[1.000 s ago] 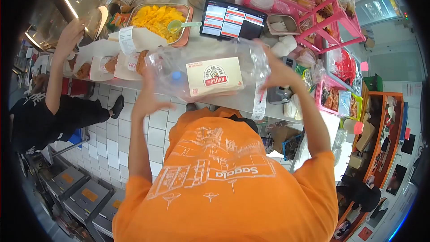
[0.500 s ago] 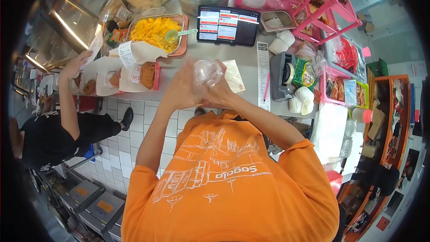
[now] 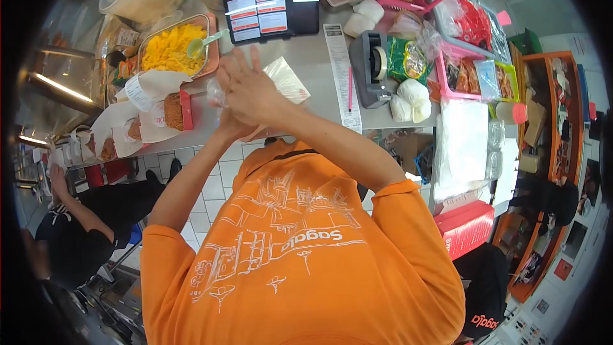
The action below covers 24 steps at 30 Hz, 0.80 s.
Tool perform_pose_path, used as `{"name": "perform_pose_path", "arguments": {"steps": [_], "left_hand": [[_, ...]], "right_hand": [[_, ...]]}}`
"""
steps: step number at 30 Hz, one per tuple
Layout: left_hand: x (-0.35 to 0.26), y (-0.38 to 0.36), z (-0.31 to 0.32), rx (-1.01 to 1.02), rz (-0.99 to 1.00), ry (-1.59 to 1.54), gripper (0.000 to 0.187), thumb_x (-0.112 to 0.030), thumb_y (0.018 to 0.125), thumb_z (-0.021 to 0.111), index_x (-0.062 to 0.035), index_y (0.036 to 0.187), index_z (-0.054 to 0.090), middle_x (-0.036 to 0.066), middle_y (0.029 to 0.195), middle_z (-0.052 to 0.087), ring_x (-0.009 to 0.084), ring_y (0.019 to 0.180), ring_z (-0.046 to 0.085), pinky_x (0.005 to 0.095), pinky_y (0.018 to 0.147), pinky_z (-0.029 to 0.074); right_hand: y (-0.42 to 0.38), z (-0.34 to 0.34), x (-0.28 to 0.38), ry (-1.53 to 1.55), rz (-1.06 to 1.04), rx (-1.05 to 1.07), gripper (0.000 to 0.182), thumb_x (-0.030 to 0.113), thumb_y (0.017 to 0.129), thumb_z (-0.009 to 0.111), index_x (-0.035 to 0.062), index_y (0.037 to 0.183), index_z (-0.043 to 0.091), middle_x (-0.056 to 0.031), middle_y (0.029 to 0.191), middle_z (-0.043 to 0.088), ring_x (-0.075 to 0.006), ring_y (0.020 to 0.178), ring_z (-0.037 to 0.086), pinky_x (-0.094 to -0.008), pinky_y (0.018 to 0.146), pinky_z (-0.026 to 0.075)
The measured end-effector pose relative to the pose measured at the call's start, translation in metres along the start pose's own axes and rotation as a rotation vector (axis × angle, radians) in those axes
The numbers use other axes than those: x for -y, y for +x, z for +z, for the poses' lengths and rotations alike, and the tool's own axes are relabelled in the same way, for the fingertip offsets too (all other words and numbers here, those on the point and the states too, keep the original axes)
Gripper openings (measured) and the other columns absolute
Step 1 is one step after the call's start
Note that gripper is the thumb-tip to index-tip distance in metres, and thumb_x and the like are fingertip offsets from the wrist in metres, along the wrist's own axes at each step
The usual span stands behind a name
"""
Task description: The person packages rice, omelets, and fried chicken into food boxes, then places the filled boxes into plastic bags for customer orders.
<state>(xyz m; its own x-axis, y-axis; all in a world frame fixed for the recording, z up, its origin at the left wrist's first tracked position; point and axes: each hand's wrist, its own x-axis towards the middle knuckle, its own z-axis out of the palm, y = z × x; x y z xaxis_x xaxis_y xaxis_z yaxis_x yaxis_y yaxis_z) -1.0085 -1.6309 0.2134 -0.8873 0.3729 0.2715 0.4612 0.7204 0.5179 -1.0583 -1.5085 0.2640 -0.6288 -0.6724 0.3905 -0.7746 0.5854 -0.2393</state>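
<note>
My left hand (image 3: 234, 127) is at the counter's near edge, mostly hidden under the other hand. Its visible fingers curl around a piece of clear plastic (image 3: 216, 94), whose exact shape is covered. Over it crosses my right hand (image 3: 250, 92), back side up, with fingers stretched and apart against the plastic's side. Just right of my hands lies a stack of pale square sheets (image 3: 286, 81). To the left, fried pieces (image 3: 173, 112) sit in open red-and-white paper boxes (image 3: 187, 110).
A tray of yellow food (image 3: 171, 50) holds a green spoon (image 3: 204, 43). Behind my hands stands a tablet (image 3: 271, 13). A long receipt (image 3: 338, 57), pink pen (image 3: 350, 89) and tape dispenser (image 3: 369, 70) are at right. At far left is a person in black (image 3: 96, 223).
My hands and the clear plastic have shifted left, and my right hand now lies over my left with fingers spread. The view has moved; the person at left has drawn back from the boxes.
</note>
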Motion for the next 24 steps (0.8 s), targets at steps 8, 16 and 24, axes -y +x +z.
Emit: {"name": "perform_pose_path", "arguments": {"steps": [8, 16, 24], "left_hand": [[0.013, 0.026, -0.048, 0.412, -0.098, -0.158, 0.042, -0.020, 0.090, 0.062, -0.0030, 0.129, 0.058, 0.017, 0.133, 0.057, 0.0324, 0.129, 0.051, 0.0446, 0.113, 0.037], [-0.066, 0.096, -0.208, -0.438, -0.603, -0.664, 0.052, -0.028, 0.102, 0.053, -0.0036, 0.148, 0.048, 0.010, 0.135, 0.062, 0.0203, 0.119, 0.062, 0.0292, 0.104, 0.045], [-0.090, 0.137, -0.267, 0.163, 0.006, 0.376, 0.047, -0.021, 0.102, 0.054, -0.0017, 0.144, 0.048, 0.010, 0.139, 0.059, 0.0218, 0.122, 0.059, 0.0346, 0.107, 0.044]], "right_hand": [[-0.117, -0.054, 0.022, 0.582, 0.246, -0.600, 0.058, 0.010, 0.080, 0.066, 0.0137, 0.137, 0.051, -0.0129, 0.138, 0.051, -0.0348, 0.138, 0.041, -0.0551, 0.113, 0.028], [-0.040, -0.154, -0.090, -0.058, -0.312, -0.733, 0.058, 0.024, 0.078, 0.073, 0.0276, 0.134, 0.056, -0.0015, 0.143, 0.053, -0.0265, 0.139, 0.044, -0.0463, 0.109, 0.037], [-0.022, -0.154, -0.051, 0.973, 0.320, -0.600, 0.090, 0.043, 0.072, 0.084, 0.0077, 0.145, 0.044, -0.0179, 0.135, 0.055, -0.0335, 0.127, 0.053, -0.0460, 0.103, 0.045]]}}
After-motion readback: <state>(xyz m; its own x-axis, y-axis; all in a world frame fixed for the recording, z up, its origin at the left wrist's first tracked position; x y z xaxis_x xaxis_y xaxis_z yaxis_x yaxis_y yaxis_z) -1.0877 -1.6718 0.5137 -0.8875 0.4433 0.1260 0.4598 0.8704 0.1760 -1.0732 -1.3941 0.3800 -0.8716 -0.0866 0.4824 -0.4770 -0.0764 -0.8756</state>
